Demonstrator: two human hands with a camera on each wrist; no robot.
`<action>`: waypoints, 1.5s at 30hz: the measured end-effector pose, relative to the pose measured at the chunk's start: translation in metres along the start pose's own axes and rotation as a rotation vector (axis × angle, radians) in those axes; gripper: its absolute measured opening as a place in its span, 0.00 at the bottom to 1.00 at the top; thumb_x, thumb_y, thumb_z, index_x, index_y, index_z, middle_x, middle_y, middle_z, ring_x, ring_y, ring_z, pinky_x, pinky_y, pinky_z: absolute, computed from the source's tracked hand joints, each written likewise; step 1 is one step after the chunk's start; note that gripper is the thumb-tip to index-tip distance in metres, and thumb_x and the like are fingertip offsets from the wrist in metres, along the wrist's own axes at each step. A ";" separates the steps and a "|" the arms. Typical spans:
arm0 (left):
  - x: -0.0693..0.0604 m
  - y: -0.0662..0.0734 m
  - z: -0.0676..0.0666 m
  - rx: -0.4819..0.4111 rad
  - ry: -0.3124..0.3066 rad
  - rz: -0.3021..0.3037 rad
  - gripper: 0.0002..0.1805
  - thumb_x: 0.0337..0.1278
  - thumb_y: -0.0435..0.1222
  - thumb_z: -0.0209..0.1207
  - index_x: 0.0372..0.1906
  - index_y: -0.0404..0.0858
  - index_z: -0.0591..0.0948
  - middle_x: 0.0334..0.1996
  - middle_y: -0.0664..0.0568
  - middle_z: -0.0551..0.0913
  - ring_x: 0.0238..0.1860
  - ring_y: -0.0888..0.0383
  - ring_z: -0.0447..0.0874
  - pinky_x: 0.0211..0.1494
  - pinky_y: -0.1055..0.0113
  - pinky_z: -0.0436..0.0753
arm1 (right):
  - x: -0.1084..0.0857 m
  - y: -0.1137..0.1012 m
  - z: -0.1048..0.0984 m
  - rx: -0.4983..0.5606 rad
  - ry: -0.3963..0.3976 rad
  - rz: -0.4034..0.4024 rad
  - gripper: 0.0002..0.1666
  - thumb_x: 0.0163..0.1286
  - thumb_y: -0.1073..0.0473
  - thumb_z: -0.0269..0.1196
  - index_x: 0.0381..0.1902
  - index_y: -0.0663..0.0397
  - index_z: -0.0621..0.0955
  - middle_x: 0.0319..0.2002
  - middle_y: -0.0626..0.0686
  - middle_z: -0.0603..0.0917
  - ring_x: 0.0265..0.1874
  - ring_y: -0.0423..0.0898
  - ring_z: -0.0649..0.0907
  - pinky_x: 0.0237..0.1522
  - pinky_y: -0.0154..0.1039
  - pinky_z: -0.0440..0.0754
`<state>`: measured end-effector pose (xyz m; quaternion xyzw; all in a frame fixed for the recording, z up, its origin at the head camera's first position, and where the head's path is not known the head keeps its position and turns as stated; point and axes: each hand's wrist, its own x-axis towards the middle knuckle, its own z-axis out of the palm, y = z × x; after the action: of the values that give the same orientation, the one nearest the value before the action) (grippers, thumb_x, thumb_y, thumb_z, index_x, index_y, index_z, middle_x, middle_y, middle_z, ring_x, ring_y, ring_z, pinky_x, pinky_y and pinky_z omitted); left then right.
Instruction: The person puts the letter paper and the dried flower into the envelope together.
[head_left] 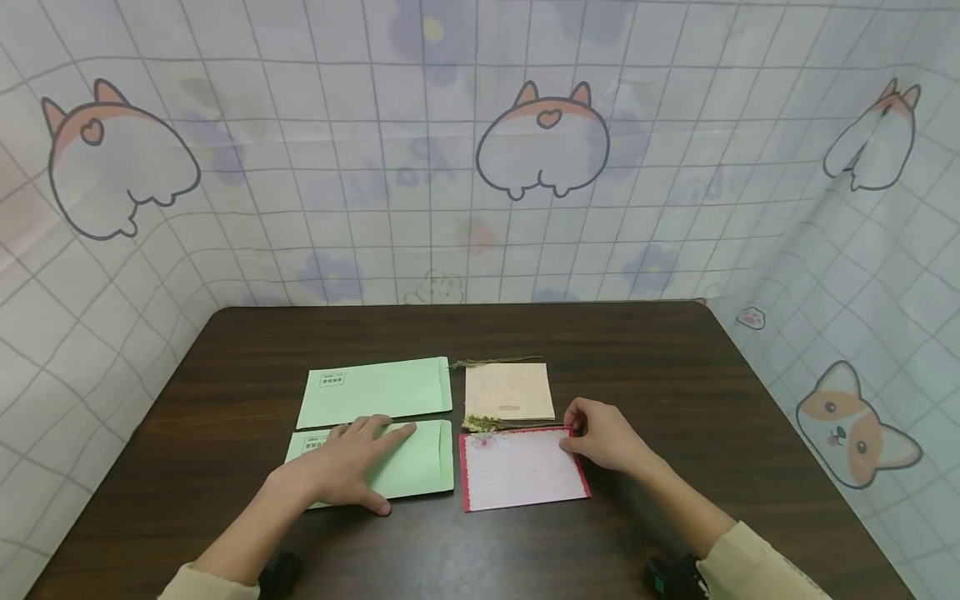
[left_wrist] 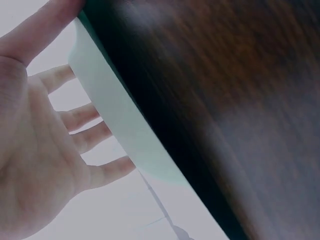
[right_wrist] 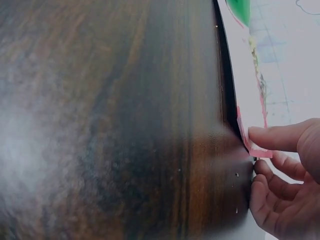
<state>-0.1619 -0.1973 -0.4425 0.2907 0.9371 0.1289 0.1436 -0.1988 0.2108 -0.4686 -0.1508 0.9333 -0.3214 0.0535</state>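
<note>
My left hand (head_left: 341, 462) lies with fingers spread on the nearer green envelope (head_left: 420, 458), its thumb at the front edge. In the left wrist view the fingertips touch that envelope (left_wrist: 115, 115). At the right, my right hand (head_left: 607, 433) pinches the upper right edge of a white writing card with a red border (head_left: 517, 475). The right wrist view shows the thumb on top of the card (right_wrist: 245, 85) near its corner and the other fingers curled at its edge. A dried flower sprig (head_left: 483, 423) lies along the card's far edge.
Behind the nearer envelope lies a second green envelope (head_left: 375, 396). A beige card (head_left: 510, 392) sits beyond the red-bordered one, with another thin dried stem (head_left: 498, 361) along its far edge. The dark wooden table (head_left: 600, 350) is bordered by a patterned curtain (head_left: 675, 208).
</note>
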 end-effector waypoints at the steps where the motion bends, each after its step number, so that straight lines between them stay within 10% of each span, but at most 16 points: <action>1: 0.000 0.000 0.000 0.002 -0.001 -0.004 0.58 0.44 0.55 0.79 0.80 0.44 0.62 0.72 0.37 0.63 0.71 0.36 0.61 0.66 0.31 0.61 | 0.000 0.001 0.000 0.008 0.000 -0.004 0.12 0.59 0.65 0.75 0.35 0.55 0.80 0.29 0.48 0.78 0.27 0.44 0.74 0.31 0.39 0.74; 21: -0.004 0.000 0.004 0.000 -0.015 -0.013 0.59 0.46 0.56 0.77 0.81 0.46 0.61 0.74 0.38 0.61 0.73 0.37 0.58 0.68 0.31 0.59 | -0.003 0.016 -0.011 0.580 -0.105 0.137 0.14 0.69 0.67 0.68 0.49 0.69 0.81 0.38 0.59 0.82 0.35 0.52 0.85 0.41 0.48 0.88; 45: -0.006 0.000 0.006 0.029 0.034 0.024 0.59 0.44 0.54 0.78 0.80 0.43 0.62 0.72 0.37 0.63 0.71 0.38 0.61 0.65 0.30 0.62 | 0.004 0.016 -0.006 0.816 -0.098 0.173 0.16 0.72 0.68 0.66 0.53 0.72 0.77 0.42 0.58 0.84 0.41 0.49 0.84 0.48 0.41 0.86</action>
<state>-0.1549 -0.2001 -0.4472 0.3020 0.9376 0.1220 0.1216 -0.2076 0.2249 -0.4742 -0.0536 0.7351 -0.6515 0.1798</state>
